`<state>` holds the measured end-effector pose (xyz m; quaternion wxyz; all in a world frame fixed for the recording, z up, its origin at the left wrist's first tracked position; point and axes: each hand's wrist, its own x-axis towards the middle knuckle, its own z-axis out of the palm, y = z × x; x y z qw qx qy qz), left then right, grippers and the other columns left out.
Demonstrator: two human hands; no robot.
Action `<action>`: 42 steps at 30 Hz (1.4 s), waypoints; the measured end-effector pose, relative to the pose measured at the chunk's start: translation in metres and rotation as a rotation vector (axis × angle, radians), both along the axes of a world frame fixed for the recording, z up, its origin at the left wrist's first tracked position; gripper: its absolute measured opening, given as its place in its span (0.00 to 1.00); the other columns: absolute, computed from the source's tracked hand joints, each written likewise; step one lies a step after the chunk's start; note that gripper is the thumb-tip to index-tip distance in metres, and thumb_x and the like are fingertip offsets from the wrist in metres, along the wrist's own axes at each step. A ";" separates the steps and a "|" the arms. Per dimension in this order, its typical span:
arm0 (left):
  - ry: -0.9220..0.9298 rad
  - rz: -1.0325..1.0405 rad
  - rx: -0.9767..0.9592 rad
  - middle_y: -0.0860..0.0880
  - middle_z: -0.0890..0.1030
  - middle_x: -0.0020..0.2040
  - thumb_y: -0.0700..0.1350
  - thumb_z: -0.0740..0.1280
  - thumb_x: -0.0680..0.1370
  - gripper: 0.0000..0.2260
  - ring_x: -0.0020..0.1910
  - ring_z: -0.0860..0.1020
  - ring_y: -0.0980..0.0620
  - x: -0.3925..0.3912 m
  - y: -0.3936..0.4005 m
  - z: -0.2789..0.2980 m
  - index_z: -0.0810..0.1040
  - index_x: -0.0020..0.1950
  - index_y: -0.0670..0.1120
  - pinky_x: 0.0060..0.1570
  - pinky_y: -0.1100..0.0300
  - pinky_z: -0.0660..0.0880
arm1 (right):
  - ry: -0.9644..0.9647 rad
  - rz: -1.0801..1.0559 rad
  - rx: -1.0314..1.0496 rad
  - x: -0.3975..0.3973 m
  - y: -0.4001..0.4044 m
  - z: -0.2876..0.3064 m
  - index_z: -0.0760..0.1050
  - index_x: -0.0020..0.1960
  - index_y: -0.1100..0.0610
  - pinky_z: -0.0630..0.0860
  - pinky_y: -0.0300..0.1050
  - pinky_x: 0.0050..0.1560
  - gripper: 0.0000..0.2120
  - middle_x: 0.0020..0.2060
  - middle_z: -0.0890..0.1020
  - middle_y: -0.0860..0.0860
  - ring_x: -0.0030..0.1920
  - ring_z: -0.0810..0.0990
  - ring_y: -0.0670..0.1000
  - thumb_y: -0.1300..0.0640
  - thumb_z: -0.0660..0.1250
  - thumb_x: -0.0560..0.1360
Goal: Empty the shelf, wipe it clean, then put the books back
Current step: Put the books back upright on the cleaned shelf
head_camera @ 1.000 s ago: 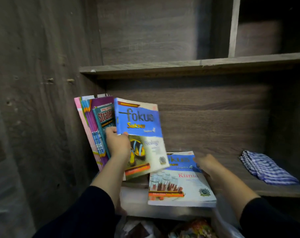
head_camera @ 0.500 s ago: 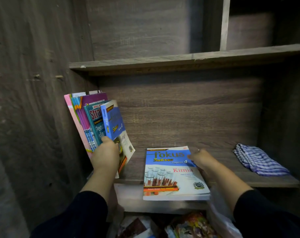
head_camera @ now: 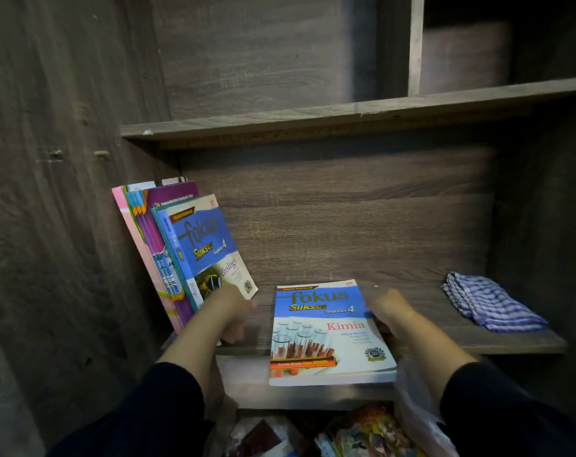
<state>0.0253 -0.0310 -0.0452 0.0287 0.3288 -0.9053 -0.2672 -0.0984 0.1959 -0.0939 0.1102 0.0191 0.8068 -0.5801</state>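
Observation:
A blue-and-white Biology book (head_camera: 211, 249) leans left against several upright books (head_camera: 148, 225) at the left end of the wooden shelf (head_camera: 425, 291). My left hand (head_camera: 235, 313) is at that book's lower edge, fingers curled around it. A matching Kimia book (head_camera: 326, 334) lies flat in the middle of the shelf, its near end hanging over the front edge. My right hand (head_camera: 390, 311) grips its right edge.
A folded blue-checked cloth (head_camera: 491, 303) lies at the shelf's right end. Another shelf board (head_camera: 313, 118) runs above, with a vertical divider on it. The cabinet's side wall (head_camera: 66, 225) closes the left. Colourful plastic bags (head_camera: 362, 430) sit below the shelf.
My left hand turned the Biology book upright and pushed it left against the standing books, then slid down to its lower edge. The Kimia book and my right hand stayed put.

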 end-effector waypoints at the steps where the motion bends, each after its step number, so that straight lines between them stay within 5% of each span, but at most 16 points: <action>1: 0.013 -0.028 0.106 0.43 0.79 0.37 0.48 0.62 0.81 0.13 0.34 0.80 0.48 -0.004 0.011 -0.006 0.74 0.43 0.39 0.41 0.54 0.80 | -0.023 0.003 0.017 -0.002 0.000 -0.002 0.75 0.56 0.69 0.72 0.38 0.32 0.11 0.38 0.80 0.58 0.36 0.77 0.55 0.66 0.61 0.76; 4: 0.081 -0.062 0.330 0.44 0.80 0.44 0.44 0.62 0.80 0.06 0.44 0.80 0.47 -0.020 0.034 -0.028 0.74 0.46 0.42 0.48 0.52 0.81 | -0.050 0.025 0.060 -0.003 0.001 -0.003 0.74 0.47 0.67 0.70 0.42 0.37 0.04 0.35 0.78 0.57 0.35 0.77 0.54 0.68 0.61 0.76; 7: 0.188 0.005 0.329 0.44 0.82 0.48 0.43 0.64 0.77 0.05 0.49 0.82 0.46 -0.034 0.043 -0.039 0.78 0.48 0.44 0.51 0.53 0.80 | -0.046 0.024 0.086 -0.002 0.002 0.000 0.72 0.44 0.64 0.69 0.41 0.33 0.04 0.32 0.75 0.55 0.31 0.74 0.52 0.67 0.61 0.77; 9: 0.336 -0.008 0.542 0.45 0.81 0.40 0.38 0.64 0.78 0.04 0.35 0.82 0.53 -0.037 0.043 -0.042 0.78 0.47 0.43 0.37 0.62 0.81 | -0.041 0.017 0.070 -0.001 0.004 0.001 0.72 0.45 0.65 0.68 0.41 0.30 0.04 0.31 0.75 0.55 0.33 0.75 0.54 0.67 0.60 0.77; 11: 0.328 0.019 0.723 0.48 0.76 0.28 0.36 0.61 0.80 0.09 0.17 0.70 0.58 -0.035 0.042 -0.041 0.75 0.41 0.43 0.15 0.72 0.62 | -0.049 0.015 0.042 -0.001 0.006 0.001 0.72 0.42 0.66 0.67 0.42 0.30 0.06 0.32 0.76 0.57 0.35 0.75 0.55 0.68 0.59 0.78; 14: 0.238 0.021 0.813 0.49 0.73 0.27 0.41 0.62 0.80 0.10 0.16 0.59 0.59 -0.038 0.038 -0.035 0.72 0.38 0.44 0.15 0.70 0.49 | -0.061 0.008 -0.030 0.001 0.011 0.000 0.73 0.46 0.68 0.67 0.38 0.26 0.06 0.33 0.78 0.59 0.28 0.74 0.53 0.70 0.58 0.77; 17: 0.161 -0.033 0.664 0.48 0.68 0.30 0.42 0.64 0.79 0.09 0.16 0.58 0.58 -0.036 0.038 -0.028 0.71 0.39 0.44 0.18 0.70 0.50 | -0.063 -0.035 -0.090 0.000 0.013 -0.005 0.70 0.43 0.67 0.66 0.31 0.18 0.05 0.25 0.76 0.57 0.22 0.74 0.53 0.69 0.58 0.77; 20: 0.286 -0.028 0.615 0.46 0.71 0.32 0.38 0.64 0.79 0.04 0.19 0.63 0.54 -0.033 0.039 -0.015 0.74 0.45 0.40 0.18 0.71 0.55 | -0.032 -0.073 -0.118 -0.007 0.007 -0.013 0.73 0.36 0.64 0.66 0.34 0.23 0.10 0.23 0.75 0.55 0.21 0.72 0.51 0.65 0.62 0.75; 22: 0.422 -0.027 0.520 0.46 0.72 0.30 0.38 0.65 0.79 0.08 0.24 0.66 0.51 -0.031 0.033 -0.002 0.73 0.40 0.40 0.21 0.65 0.60 | -0.039 -0.057 -0.115 -0.010 0.003 -0.016 0.72 0.32 0.61 0.63 0.36 0.27 0.13 0.26 0.75 0.55 0.24 0.70 0.52 0.63 0.61 0.76; 25: 0.654 0.011 0.380 0.45 0.74 0.32 0.40 0.66 0.78 0.14 0.34 0.74 0.46 -0.025 0.014 0.014 0.71 0.33 0.46 0.33 0.58 0.69 | -0.035 -0.044 -0.093 -0.011 -0.001 -0.017 0.72 0.36 0.59 0.62 0.37 0.28 0.11 0.31 0.76 0.56 0.26 0.70 0.51 0.60 0.60 0.77; 28: 0.857 0.189 0.312 0.41 0.81 0.44 0.45 0.66 0.78 0.09 0.46 0.80 0.39 -0.018 -0.004 0.014 0.75 0.38 0.46 0.49 0.49 0.75 | -0.018 -0.022 -0.066 -0.013 0.001 -0.021 0.74 0.42 0.59 0.64 0.37 0.27 0.07 0.34 0.78 0.56 0.28 0.71 0.50 0.59 0.61 0.77; 33: 0.913 0.425 0.014 0.37 0.79 0.52 0.44 0.60 0.81 0.10 0.51 0.77 0.35 -0.007 -0.005 0.003 0.71 0.58 0.39 0.47 0.49 0.71 | -0.040 0.017 -0.035 -0.019 0.006 -0.027 0.74 0.38 0.59 0.66 0.38 0.28 0.11 0.34 0.78 0.55 0.29 0.72 0.50 0.59 0.60 0.78; 42: 0.862 0.445 -0.154 0.39 0.74 0.55 0.44 0.65 0.78 0.10 0.52 0.77 0.37 -0.003 0.005 -0.018 0.71 0.55 0.39 0.44 0.50 0.73 | -0.015 0.030 -0.016 -0.017 0.005 -0.027 0.73 0.36 0.59 0.65 0.38 0.27 0.12 0.32 0.76 0.55 0.29 0.71 0.50 0.60 0.60 0.78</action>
